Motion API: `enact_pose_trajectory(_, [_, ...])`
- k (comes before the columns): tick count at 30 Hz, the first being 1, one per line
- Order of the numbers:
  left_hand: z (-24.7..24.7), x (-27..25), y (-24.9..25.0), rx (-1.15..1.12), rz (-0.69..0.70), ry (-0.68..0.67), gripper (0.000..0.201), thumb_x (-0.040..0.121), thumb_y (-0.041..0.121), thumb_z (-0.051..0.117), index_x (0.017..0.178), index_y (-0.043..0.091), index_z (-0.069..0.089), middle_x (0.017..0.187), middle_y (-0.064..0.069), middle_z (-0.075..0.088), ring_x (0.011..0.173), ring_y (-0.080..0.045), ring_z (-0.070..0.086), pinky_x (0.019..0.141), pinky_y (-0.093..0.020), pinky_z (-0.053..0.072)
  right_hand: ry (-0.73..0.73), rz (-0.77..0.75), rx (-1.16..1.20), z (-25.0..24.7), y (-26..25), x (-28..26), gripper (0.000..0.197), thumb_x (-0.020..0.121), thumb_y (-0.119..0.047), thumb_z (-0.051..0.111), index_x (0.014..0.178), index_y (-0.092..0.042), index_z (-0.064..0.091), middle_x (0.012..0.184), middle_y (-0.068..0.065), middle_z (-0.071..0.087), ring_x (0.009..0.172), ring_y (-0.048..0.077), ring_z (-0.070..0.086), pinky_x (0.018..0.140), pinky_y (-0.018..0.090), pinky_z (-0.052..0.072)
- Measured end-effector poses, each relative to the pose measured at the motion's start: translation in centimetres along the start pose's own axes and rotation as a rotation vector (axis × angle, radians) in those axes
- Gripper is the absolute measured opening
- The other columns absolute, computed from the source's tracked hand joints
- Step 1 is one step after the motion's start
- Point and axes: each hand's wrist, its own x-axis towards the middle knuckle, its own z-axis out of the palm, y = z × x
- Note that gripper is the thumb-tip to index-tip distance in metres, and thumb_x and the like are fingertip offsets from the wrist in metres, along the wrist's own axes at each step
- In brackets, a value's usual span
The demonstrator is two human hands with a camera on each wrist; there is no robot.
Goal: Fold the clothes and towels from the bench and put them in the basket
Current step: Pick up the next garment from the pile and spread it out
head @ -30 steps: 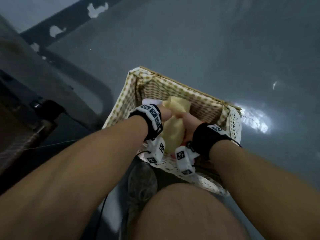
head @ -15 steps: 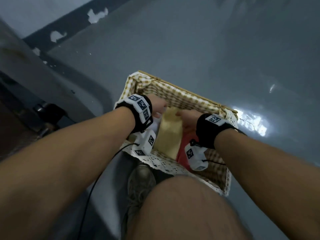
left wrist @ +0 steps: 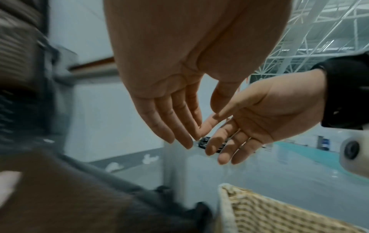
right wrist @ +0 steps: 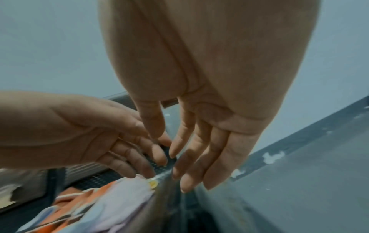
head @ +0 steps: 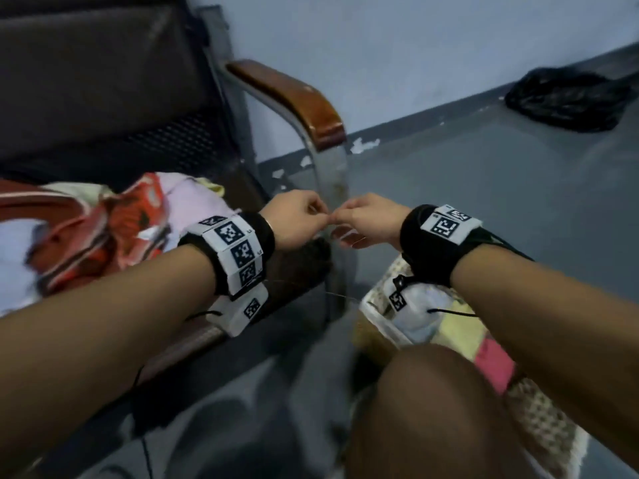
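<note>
Two big things frame the scene: the dark bench (head: 103, 108), its seat stretching away to the left, and the lined wicker basket (head: 539, 420) on the grey floor (head: 501, 188) just right of the bench's end. On the seat lies an unfolded heap of clothes (head: 114, 223), orange, pink and white, its long side running along the bench. In the basket, a folded yellow towel (head: 460, 335) lies beside a pink piece (head: 494, 364), both partly hidden by the right arm. The left hand (head: 294, 221) and right hand (head: 368, 221) hang in the air in front of the brown armrest (head: 294, 98), fingers loosely spread, fingertips touching, holding nothing.
</note>
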Motion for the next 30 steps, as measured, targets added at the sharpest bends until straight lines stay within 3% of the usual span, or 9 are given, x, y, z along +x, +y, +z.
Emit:
enact_pose_trajectory(2, [-2.9,-3.0,-3.8,0.083,-0.042,0.084,0.026,0.091,0.035,0.06,0.113,0.024,0.066,0.108,0.002,0.072,0.1,-0.018,0.065,0.09,-0.031,0.05,-0.062,-0.064,-0.011,3.7,-3.4,1.1,0.01,0.098,-0.02,0.06,0.093,-0.013,0.065,0.089,0.01,0.069,0.064,0.017,0.062,0.058,0.02,0.05])
enact_pose_trajectory(6, [-7.2,-9.0,-11.6,0.136,-0.222,0.176,0.034,0.092,0.033,0.057,0.124,0.021,0.058,0.111,0.002,0.071,0.1,-0.019,0.064,0.088,-0.032,0.05,-0.164,-0.168,-0.102,11.8,-9.4,3.5,0.015,0.097,-0.02,0.06,0.106,-0.01,0.067,0.099,0.014,0.073,0.071,0.018,0.065,0.066,0.027,0.051])
enact_pose_trajectory(10, [-9.1,-13.3,-18.6,0.209,-0.377,0.217,0.033,0.089,0.036,0.059,0.117,0.018,0.063,0.111,-0.004,0.069,0.097,-0.024,0.063,0.076,-0.03,0.044,-0.254,-0.232,-0.217,19.2,-12.7,5.6,0.013,0.096,-0.025,0.06,0.101,-0.015,0.067,0.107,0.01,0.072,0.091,0.023,0.066,0.078,0.034,0.052])
enact_pose_trajectory(14, [-9.3,-15.7,-23.9,0.227,-0.524,0.208,0.037,0.085,0.03,0.064,0.117,0.013,0.063,0.114,-0.012,0.068,0.101,-0.031,0.062,0.084,-0.034,0.049,-0.245,-0.358,-0.452,24.1,-12.8,7.9,0.026,0.092,-0.027,0.064,0.11,-0.01,0.074,0.108,0.006,0.072,0.103,0.022,0.065,0.098,0.038,0.051])
enact_pose_trajectory(19, [-7.9,-16.4,-27.2,0.38,-0.565,0.053,0.047,0.085,0.042,0.062,0.122,0.014,0.055,0.123,-0.012,0.063,0.111,-0.033,0.06,0.091,-0.04,0.051,-0.158,-0.404,-0.719,26.6,-10.7,10.8,0.056,0.084,-0.036,0.073,0.134,-0.017,0.055,0.117,0.005,0.068,0.107,0.027,0.064,0.093,0.037,0.052])
enact_pose_trajectory(23, [-8.2,-15.7,-27.4,0.418,-0.525,0.106,0.021,0.09,0.024,0.057,0.107,0.018,0.068,0.113,-0.01,0.067,0.103,-0.031,0.062,0.084,-0.037,0.052,-0.048,-0.413,-0.661,27.5,-10.5,12.4,0.062,0.084,-0.041,0.074,0.136,-0.017,0.049,0.114,0.004,0.067,0.106,0.028,0.065,0.087,0.034,0.051])
enact_pose_trajectory(27, [-9.3,-15.4,-27.3,0.315,-0.531,0.286,0.017,0.094,0.023,0.054,0.098,0.023,0.071,0.104,-0.005,0.07,0.095,-0.029,0.064,0.077,-0.035,0.053,0.101,-0.531,-0.626,28.0,-11.4,12.6,0.018,0.091,-0.023,0.063,0.106,-0.027,0.072,0.101,0.002,0.073,0.094,0.024,0.068,0.08,0.031,0.052])
enact_pose_trajectory(29, [-9.7,-15.3,-27.4,0.274,-0.515,0.37,0.02,0.088,0.033,0.061,0.106,0.025,0.065,0.109,-0.005,0.068,0.101,-0.03,0.063,0.082,-0.039,0.053,0.112,-0.568,-0.349,27.7,-12.6,12.0,0.019,0.091,-0.015,0.063,0.091,-0.03,0.075,0.092,-0.001,0.075,0.085,0.02,0.069,0.078,0.032,0.054])
enact_pose_trajectory(30, [-9.7,-15.2,-27.3,0.299,-0.492,0.379,0.037,0.082,0.043,0.066,0.114,0.025,0.061,0.113,-0.005,0.065,0.105,-0.031,0.06,0.087,-0.042,0.052,0.075,-0.555,-0.151,27.5,-13.3,11.5,0.021,0.09,-0.012,0.062,0.091,-0.028,0.076,0.09,0.0,0.075,0.083,0.019,0.07,0.078,0.033,0.056])
